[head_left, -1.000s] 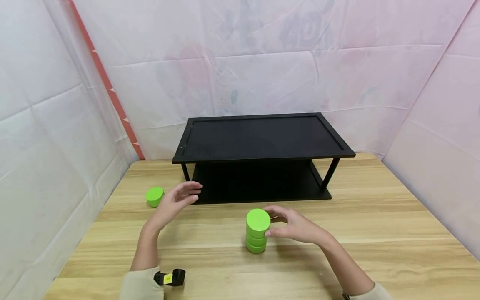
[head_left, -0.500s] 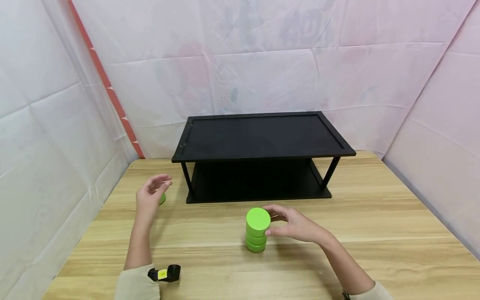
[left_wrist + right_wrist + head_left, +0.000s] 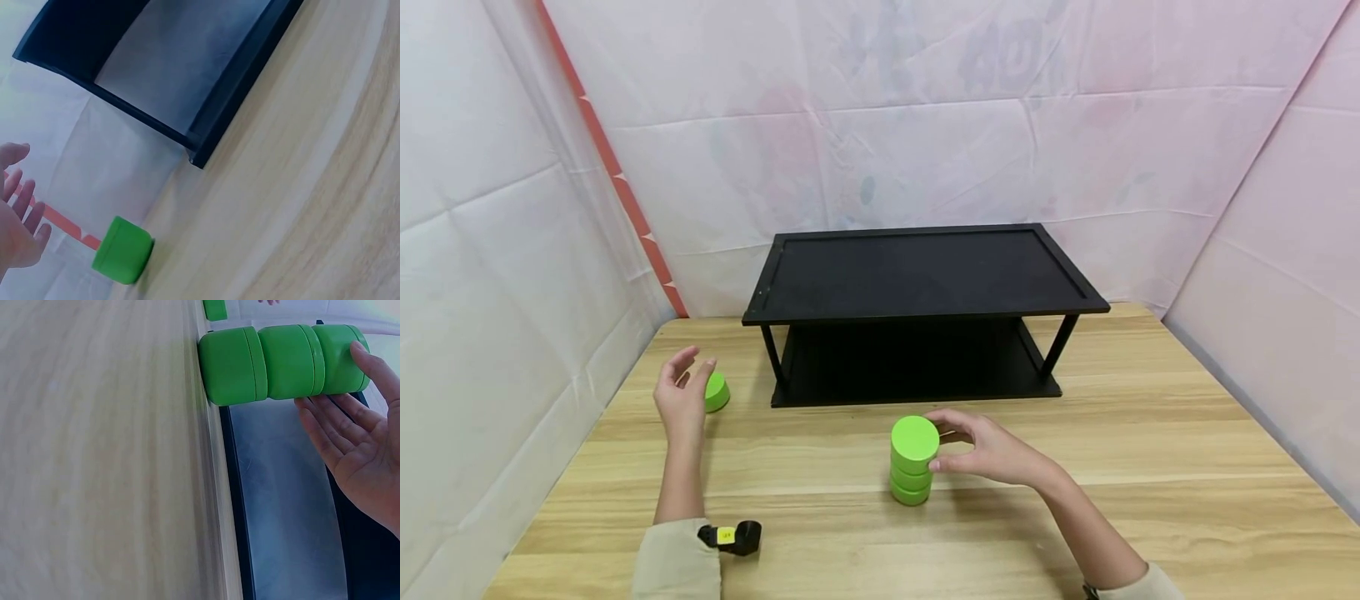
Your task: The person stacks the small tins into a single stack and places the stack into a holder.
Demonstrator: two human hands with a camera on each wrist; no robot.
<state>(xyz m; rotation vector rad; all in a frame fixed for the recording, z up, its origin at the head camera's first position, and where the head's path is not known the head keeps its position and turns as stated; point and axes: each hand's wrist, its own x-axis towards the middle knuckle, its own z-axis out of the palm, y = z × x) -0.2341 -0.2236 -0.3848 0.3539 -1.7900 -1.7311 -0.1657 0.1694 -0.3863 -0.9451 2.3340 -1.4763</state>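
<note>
Wood-grain tabletop (image 3: 820, 550) is spread across the foreground. Near its centre, a stack of three round green canisters (image 3: 913, 461) is stood on end, its long axis vertical, its flat round top facing up. The stack's upper part is held from the right by the person's right hand (image 3: 981, 450), thumb in front, fingers reaching behind. Farther off, to the left, the left hand (image 3: 680, 408) is raised, fingers and thumb well parted, and nothing is held in it. Just to that hand's right, a single green canister (image 3: 718, 393) is set on the tabletop, apart from the fingers and much closer to this hand than to the other. It is squat, its axis upright, its flat face up. Beyond, a black two-tier rack (image 3: 925, 275) is placed lengthwise across, backed by pale hanging cloth (image 3: 925, 158).
</note>
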